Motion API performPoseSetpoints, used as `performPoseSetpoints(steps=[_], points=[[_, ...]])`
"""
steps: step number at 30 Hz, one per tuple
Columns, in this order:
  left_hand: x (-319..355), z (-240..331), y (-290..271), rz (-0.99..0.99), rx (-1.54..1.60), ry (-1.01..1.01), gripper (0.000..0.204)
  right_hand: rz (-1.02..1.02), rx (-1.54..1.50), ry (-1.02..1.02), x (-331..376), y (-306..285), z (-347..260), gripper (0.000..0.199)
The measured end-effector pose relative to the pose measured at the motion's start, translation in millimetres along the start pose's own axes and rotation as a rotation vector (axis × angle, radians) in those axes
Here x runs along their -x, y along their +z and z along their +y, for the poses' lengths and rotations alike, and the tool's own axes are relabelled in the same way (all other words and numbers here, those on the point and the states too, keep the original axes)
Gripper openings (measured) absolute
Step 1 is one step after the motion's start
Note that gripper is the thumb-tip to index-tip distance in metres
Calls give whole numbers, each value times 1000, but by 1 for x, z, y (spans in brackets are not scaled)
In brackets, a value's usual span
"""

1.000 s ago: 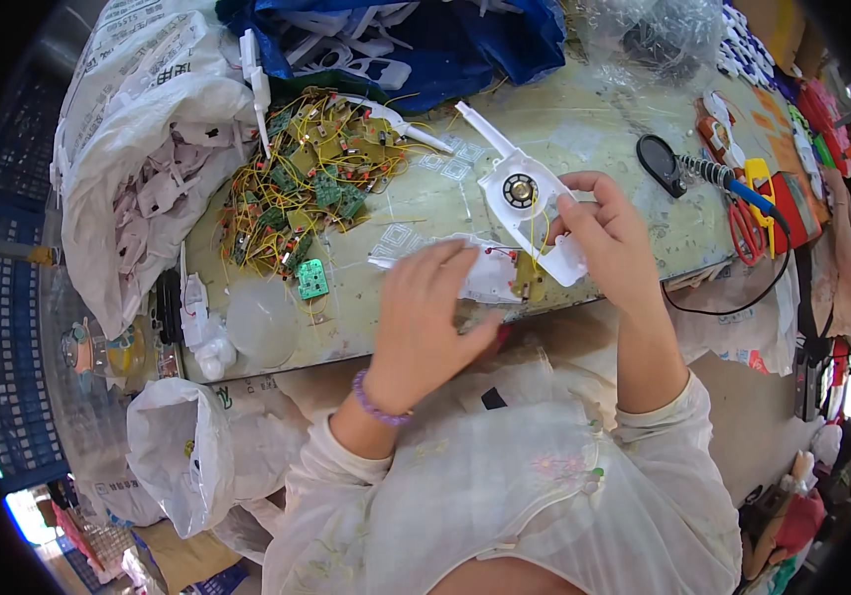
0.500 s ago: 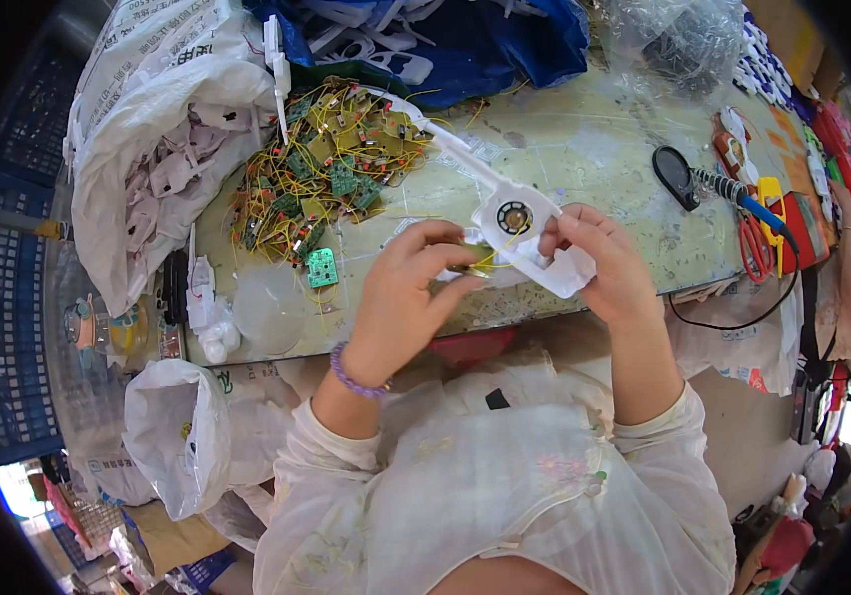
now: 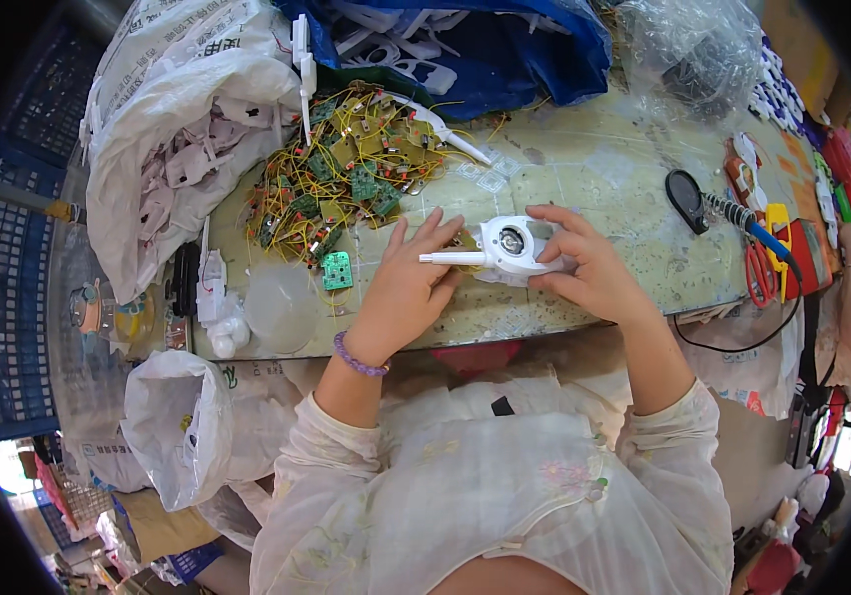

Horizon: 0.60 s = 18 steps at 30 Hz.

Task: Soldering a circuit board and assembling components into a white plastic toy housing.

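A white plastic housing [image 3: 522, 260] with a round metal-ringed part in its head is in my right hand [image 3: 584, 266]. Thumb and fingers grip its right side, just above the table's near edge. Its narrow stem points left and crosses in front of my left hand [image 3: 408, 275]. At my left fingertips a small olive-green circuit board [image 3: 466, 241] shows in part, held beside the housing's head; the stem hides some of this grip. A purple beaded band circles my left wrist. On the table nearby lies a separate green circuit board [image 3: 337, 271].
A tangled pile of wired circuit boards [image 3: 321, 188] sits beyond my left hand. A white sack [image 3: 133, 169] and a blue bag [image 3: 535, 59] hold white plastic parts. To the right are a soldering iron [image 3: 758, 230], a black oval dish [image 3: 685, 198] and red-handled scissors [image 3: 760, 276].
The housing has turned, its stem swinging from the far left down to point left, and it sits lower. My left hand has moved in beside it, fingers straighter.
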<state>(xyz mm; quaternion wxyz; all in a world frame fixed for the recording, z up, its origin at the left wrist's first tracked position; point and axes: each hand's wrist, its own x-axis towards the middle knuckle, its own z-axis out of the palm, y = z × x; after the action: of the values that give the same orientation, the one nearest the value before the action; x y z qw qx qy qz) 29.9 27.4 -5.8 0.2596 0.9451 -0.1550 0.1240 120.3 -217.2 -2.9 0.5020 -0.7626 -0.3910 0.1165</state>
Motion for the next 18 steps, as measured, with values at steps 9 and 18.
performPoseSetpoints(steps=[9, 18], points=[[-18, 21, -8, 225, 217, 57, 51, -26, 272, 25, 2, 6, -10, 31], [-30, 16, 15, -36, 60, 20, 70, -442, 147, -673, 2, 18, -129, 22]])
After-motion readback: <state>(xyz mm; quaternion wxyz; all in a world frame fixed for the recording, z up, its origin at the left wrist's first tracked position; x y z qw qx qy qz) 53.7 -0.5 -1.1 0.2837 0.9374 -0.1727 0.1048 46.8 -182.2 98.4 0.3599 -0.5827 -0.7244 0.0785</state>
